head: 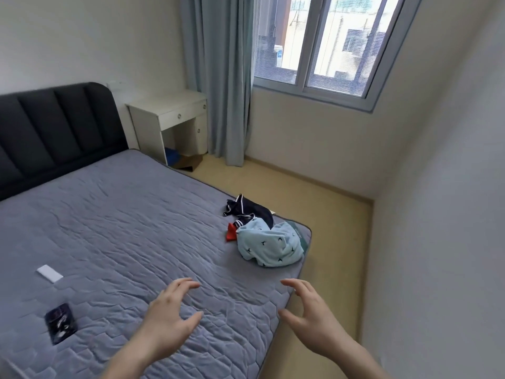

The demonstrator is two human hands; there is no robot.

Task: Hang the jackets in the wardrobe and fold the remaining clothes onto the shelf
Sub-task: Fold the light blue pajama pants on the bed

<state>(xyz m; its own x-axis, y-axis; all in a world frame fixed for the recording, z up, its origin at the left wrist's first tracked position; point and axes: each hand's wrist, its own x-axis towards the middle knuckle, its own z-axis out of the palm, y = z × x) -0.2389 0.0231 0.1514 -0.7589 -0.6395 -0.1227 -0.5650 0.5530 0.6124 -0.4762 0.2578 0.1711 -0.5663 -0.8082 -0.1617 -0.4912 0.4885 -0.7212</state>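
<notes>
Both hands, left (169, 310) and right (308, 315), hover spread and empty. Ahead of the right lies the crumpled light-blue garment (269, 246): soft, light, limp; best gathered by its bunched edge.

A bed (114, 214) with a grey quilted cover carries everything. Near its far right corner lies a crumpled light blue garment (269, 246) with small dark marks, touching a dark navy garment (250, 209) with white trim and a small red cloth (231, 232). Well apart on the left lie a white flat object (49, 273) and a dark phone (60, 322).
</notes>
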